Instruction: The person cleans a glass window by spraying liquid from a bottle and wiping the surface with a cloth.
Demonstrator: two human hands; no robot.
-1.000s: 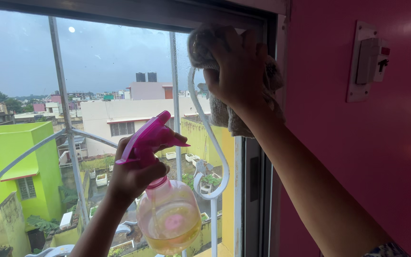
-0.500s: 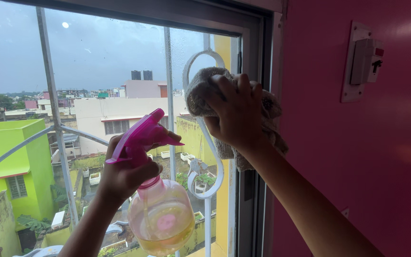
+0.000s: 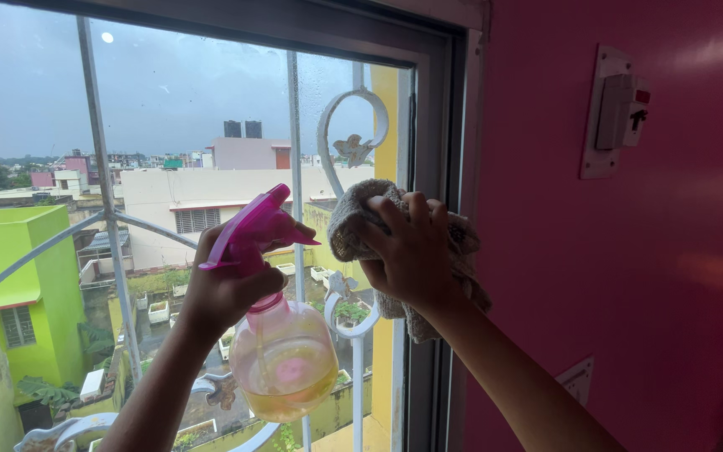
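Currently, the right hand (image 3: 412,251) presses a crumpled grey-brown cleaning cloth (image 3: 353,222) flat against the window pane (image 3: 177,92), close to the pane's right edge and just beside the grey window frame (image 3: 437,125); the fingers are spread over the cloth and curled into it, clamping it to the glass. The left hand (image 3: 228,289) is closed around the neck of a spray bottle (image 3: 282,356), with fingers wrapped beneath the pink trigger head (image 3: 253,230). The bottle hangs upright, near the cloth and to its left, in front of the lower half of the pane. Its clear rounded body holds pale yellow liquid filling roughly the bottom third. Outside the glass, a white metal grille (image 3: 353,142) with a scrolled ornament stands directly behind both hands. On the pink wall (image 3: 629,293) to the right of the frame, a white switch box (image 3: 617,113) is mounted, well apart from the hands.
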